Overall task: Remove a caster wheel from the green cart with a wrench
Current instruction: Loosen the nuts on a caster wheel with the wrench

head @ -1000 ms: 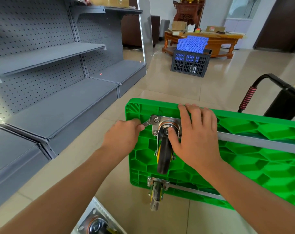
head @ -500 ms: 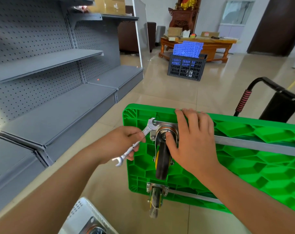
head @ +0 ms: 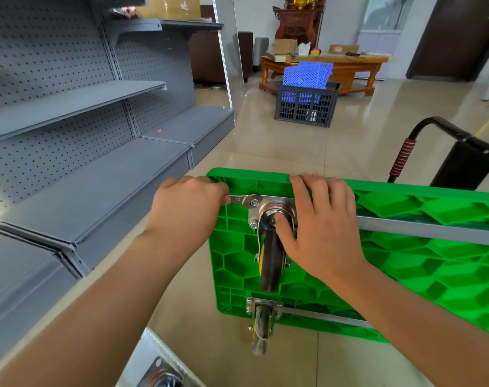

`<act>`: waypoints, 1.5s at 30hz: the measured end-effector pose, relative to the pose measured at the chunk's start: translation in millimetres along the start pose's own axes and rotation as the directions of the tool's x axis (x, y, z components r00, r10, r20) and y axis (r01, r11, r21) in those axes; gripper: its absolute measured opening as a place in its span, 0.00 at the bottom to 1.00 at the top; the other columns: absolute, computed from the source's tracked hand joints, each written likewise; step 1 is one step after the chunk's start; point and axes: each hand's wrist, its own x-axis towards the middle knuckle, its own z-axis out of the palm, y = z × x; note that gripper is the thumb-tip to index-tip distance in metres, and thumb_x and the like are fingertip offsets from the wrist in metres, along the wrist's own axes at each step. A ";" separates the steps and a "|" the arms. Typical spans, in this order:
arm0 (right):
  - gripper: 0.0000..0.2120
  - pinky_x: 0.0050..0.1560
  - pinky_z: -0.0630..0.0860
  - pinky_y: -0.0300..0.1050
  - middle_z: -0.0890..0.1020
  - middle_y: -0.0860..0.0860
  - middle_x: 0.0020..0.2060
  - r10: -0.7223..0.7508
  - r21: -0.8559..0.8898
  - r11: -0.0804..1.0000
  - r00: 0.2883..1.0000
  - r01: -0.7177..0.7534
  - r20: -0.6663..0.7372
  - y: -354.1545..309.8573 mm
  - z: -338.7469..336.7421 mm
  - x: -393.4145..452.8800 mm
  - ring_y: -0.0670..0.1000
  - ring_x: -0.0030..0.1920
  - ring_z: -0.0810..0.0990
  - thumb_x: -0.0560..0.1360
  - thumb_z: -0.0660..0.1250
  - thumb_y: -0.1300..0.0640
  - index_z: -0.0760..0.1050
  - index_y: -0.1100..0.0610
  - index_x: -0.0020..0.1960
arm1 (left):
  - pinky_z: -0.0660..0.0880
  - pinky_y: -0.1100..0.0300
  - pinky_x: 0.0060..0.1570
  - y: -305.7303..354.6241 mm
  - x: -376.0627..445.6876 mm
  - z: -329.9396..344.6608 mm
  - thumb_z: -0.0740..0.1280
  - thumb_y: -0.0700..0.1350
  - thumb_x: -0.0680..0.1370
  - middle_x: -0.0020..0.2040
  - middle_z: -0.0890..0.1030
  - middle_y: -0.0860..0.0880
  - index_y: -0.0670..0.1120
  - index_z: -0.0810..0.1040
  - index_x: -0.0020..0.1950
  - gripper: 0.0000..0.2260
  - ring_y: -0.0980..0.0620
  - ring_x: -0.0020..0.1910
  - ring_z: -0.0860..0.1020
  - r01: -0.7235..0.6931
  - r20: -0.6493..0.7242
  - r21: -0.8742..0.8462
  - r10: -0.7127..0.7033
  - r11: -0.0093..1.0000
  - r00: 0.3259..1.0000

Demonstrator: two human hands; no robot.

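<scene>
The green cart (head: 405,269) stands on its side with its ribbed underside facing me. A caster wheel (head: 270,261) with a black tyre and yellow hub is bolted near its top left corner. My left hand (head: 187,210) grips the handle of a silver wrench (head: 244,200). The wrench head sits on the bolt at the upper left corner of the caster's mounting plate. My right hand (head: 321,233) lies over the plate with fingers hooked on the cart's top edge and thumb pressed on the swivel. A second caster (head: 261,325) hangs at the bottom edge.
Grey pegboard shelving (head: 78,169) runs along the left. A white basket holding a loose caster (head: 159,370) sits at the bottom. The cart's black handle (head: 433,143) rises at the right. A dark crate with blue tiles (head: 306,103) stands on the floor before a wooden table (head: 349,65).
Half a second ago the wrench hung slanted down-left from the bolt. My left hand has swung its handle up, so the wrench now lies level by the cart's top edge. My right hand stayed put.
</scene>
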 end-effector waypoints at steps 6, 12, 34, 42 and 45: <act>0.31 0.70 0.64 0.61 0.75 0.59 0.64 0.009 0.010 1.000 1.000 -0.009 -0.001 -1.5 0.6 1.4 0.62 0.63 0.69 0.78 0.59 0.42 0.70 0.62 0.73 | 0.76 0.51 0.45 7.4 -0.1 37.2 0.56 0.55 0.85 0.48 0.80 0.48 0.51 0.75 0.50 0.13 0.41 0.47 0.80 0.234 0.284 -0.318 -0.143 0.919 0.948; 0.31 0.70 0.64 0.61 0.75 0.59 0.64 0.005 0.018 1.000 1.000 -0.004 -0.013 -1.5 2.6 1.1 0.62 0.64 0.70 0.78 0.60 0.43 0.70 0.62 0.73 | 0.82 0.56 0.46 33.3 -12.1 63.1 0.58 0.48 0.86 0.42 0.86 0.48 0.44 0.79 0.49 0.14 0.50 0.41 0.84 0.426 0.473 -0.787 -0.006 0.445 0.881; 0.31 0.71 0.64 0.62 0.75 0.59 0.64 0.001 0.012 1.000 1.000 0.000 -0.017 0.1 4.1 0.5 0.62 0.63 0.70 0.78 0.61 0.43 0.70 0.62 0.73 | 0.69 0.52 0.54 -1.9 5.5 3.7 0.55 0.57 0.85 0.49 0.79 0.51 0.55 0.76 0.54 0.13 0.45 0.52 0.79 0.017 0.042 -0.047 -0.015 0.999 0.999; 0.30 0.71 0.63 0.62 0.75 0.59 0.65 0.000 0.025 1.000 1.000 0.001 -0.021 -0.1 4.9 1.1 0.63 0.64 0.71 0.79 0.60 0.43 0.70 0.62 0.73 | 0.69 0.54 0.39 6.1 -3.7 41.9 0.54 0.58 0.85 0.45 0.78 0.50 0.52 0.73 0.51 0.14 0.42 0.47 0.79 0.182 0.150 -0.313 -0.141 0.932 0.979; 0.31 0.72 0.63 0.62 0.75 0.59 0.65 0.003 0.024 1.000 1.000 -0.002 -0.018 -0.3 4.9 0.7 0.63 0.65 0.70 0.78 0.60 0.43 0.70 0.62 0.73 | 0.78 0.49 0.41 7.2 -7.4 56.7 0.54 0.58 0.84 0.40 0.79 0.48 0.52 0.72 0.47 0.14 0.42 0.41 0.79 0.243 0.213 -0.416 -0.165 0.877 0.963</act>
